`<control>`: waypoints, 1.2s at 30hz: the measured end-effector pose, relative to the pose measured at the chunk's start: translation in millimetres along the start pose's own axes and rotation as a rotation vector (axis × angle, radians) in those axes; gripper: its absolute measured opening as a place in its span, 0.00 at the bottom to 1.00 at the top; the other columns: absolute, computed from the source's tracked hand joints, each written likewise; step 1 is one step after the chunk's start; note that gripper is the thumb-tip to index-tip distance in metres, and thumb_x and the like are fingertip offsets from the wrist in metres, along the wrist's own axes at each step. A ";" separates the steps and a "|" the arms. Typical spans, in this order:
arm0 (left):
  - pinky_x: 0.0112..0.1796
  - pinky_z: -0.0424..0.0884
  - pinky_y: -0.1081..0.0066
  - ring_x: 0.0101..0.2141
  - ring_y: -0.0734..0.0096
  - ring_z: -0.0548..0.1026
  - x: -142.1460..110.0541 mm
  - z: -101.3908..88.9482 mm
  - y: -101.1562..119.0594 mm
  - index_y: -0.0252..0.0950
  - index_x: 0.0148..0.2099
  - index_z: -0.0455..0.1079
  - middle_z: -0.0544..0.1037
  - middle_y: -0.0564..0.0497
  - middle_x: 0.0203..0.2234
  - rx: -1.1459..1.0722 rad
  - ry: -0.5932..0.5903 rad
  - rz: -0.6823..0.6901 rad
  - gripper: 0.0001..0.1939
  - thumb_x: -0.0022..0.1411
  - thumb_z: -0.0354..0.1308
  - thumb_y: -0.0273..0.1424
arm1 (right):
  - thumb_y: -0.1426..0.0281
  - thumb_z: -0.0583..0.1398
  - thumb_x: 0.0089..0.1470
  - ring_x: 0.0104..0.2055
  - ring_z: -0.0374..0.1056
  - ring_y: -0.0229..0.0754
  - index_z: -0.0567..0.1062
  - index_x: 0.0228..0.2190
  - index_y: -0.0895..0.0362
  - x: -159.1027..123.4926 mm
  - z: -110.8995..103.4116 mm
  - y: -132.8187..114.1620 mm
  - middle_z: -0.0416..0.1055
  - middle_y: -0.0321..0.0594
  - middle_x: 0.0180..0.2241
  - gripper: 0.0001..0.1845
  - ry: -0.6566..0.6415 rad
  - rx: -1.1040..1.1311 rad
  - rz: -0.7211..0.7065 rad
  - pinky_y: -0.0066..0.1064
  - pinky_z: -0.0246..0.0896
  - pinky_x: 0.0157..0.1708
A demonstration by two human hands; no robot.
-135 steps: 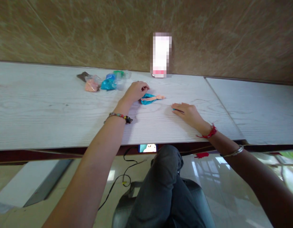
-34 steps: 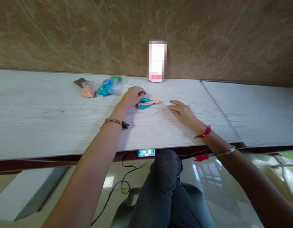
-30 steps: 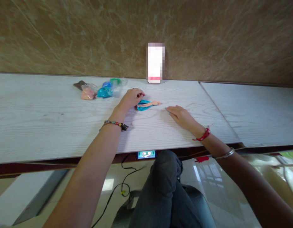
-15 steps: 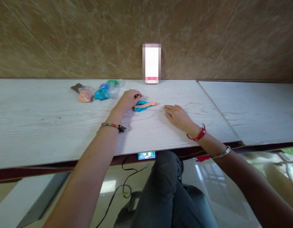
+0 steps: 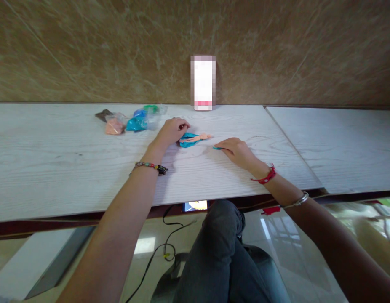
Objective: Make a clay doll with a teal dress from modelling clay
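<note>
A flat shape of blue and peach modelling clay (image 5: 190, 140) lies on the white table, the peach strip running along the blue part to a knobbed right end. My left hand (image 5: 172, 129) is curled at its left end, covering part of it. Its thumb and index finger bend close together, and whatever is between them is hidden. To the right of the shape, my right hand (image 5: 238, 150) is closed in a pinch just over the tabletop. From its fingertips sticks out a small thin piece of blue clay (image 5: 217, 148).
Plastic packets of clay lie at the back left: brown (image 5: 104, 114), peach (image 5: 114, 125), blue (image 5: 136, 123) and green (image 5: 150, 109). A phone (image 5: 203, 84), blurred, leans on the brown wall (image 5: 87, 50). A lit screen (image 5: 195, 205) shows below the table's front edge, near a black cable (image 5: 166, 244).
My right hand has turned from lying flatter to a pinch, and more of the small blue piece shows at its fingertips. My left hand and the clay shape have stayed put.
</note>
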State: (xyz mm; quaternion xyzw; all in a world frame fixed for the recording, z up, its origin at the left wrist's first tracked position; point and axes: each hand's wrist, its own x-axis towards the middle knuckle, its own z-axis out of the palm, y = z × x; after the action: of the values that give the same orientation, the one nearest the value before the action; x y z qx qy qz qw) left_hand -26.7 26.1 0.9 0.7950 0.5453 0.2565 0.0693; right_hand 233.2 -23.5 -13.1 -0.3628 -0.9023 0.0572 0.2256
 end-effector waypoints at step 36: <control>0.43 0.67 0.68 0.38 0.65 0.73 0.2 0.2 0.1 0.34 0.39 0.75 0.78 0.46 0.36 0.025 -0.015 -0.002 0.14 0.56 0.48 0.27 | 0.65 0.47 0.62 0.61 0.54 0.53 0.68 0.53 0.53 -21.6 -10.6 -22.8 0.61 0.42 0.59 0.21 -0.157 -0.285 -0.005 0.61 0.45 0.56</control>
State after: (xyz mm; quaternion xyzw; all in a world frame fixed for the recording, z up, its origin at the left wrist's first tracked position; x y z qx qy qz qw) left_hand -26.4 26.2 0.9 0.7971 0.5489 0.2437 0.0637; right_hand 237.3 -55.5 -5.5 -0.3834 -0.9170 -0.0437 0.1005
